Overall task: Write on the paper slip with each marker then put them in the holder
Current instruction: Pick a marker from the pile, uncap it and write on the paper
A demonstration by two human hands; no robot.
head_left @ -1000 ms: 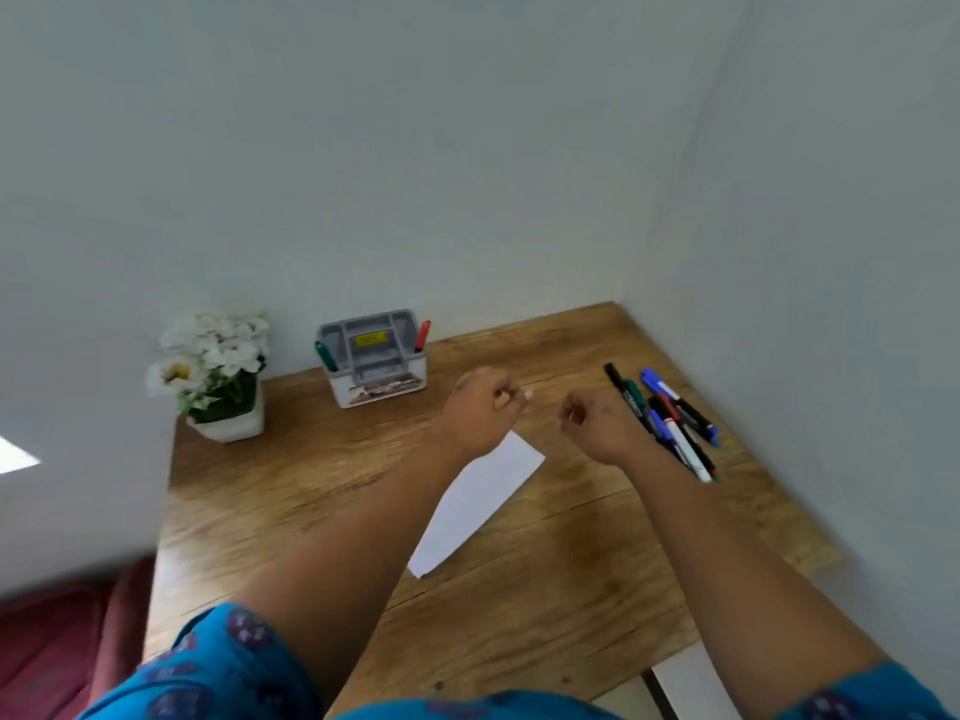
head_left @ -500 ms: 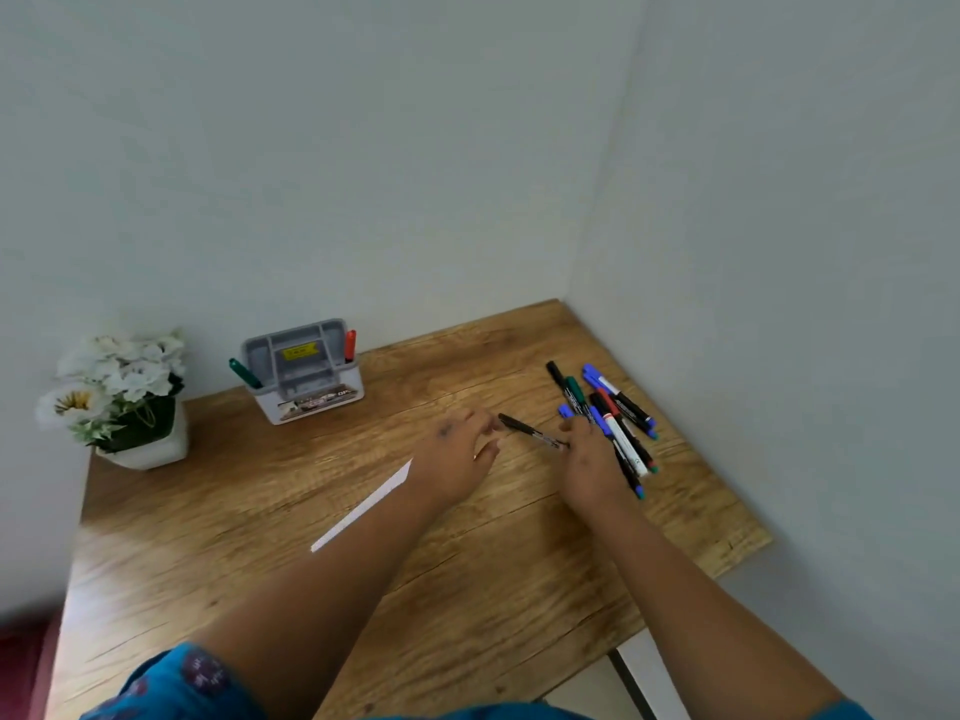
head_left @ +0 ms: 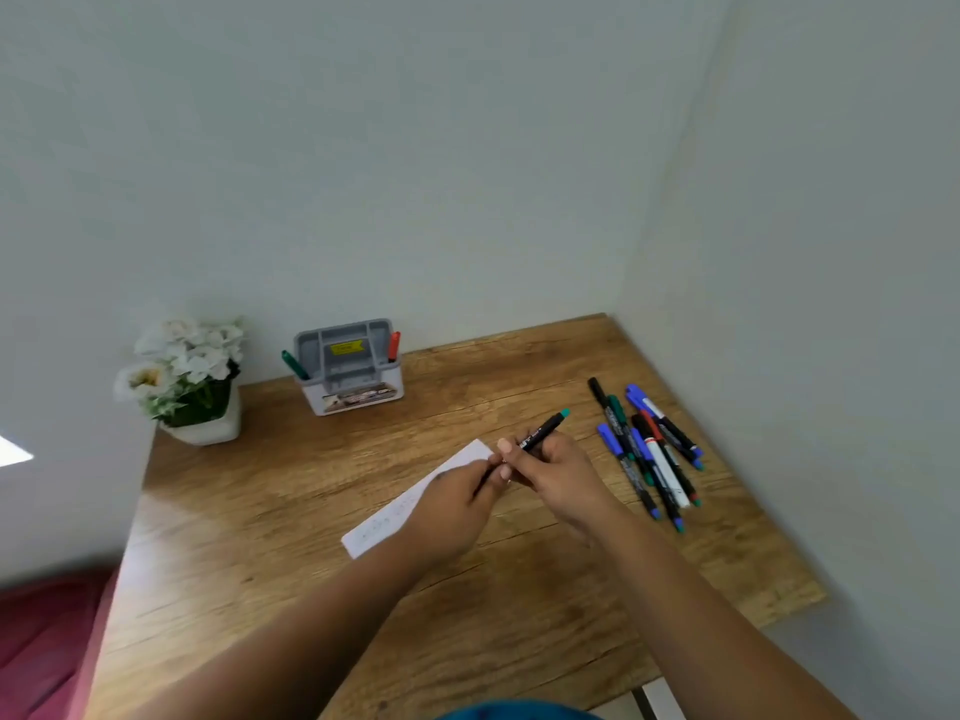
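A black marker with a green end (head_left: 543, 431) is held between both hands above the middle of the wooden table. My right hand (head_left: 558, 475) grips its barrel. My left hand (head_left: 457, 498) pinches the near end, which my fingers hide. Under my left hand lies the white paper slip (head_left: 400, 511), with faint marks on it. The grey and white holder (head_left: 349, 368) stands at the back by the wall, with a green marker (head_left: 294, 364) at its left and a red one (head_left: 394, 345) at its right. Several loose markers (head_left: 647, 449) lie in a pile at the right.
A white pot of white flowers (head_left: 189, 381) stands at the table's back left corner. Walls close the table (head_left: 291, 517) in at the back and the right. A dark red cushion (head_left: 41, 641) sits past the left edge.
My right hand lifted a marker from near the pile and brought it over the slip. My left hand came off the table and took the marker's near end. The camera view shifted.
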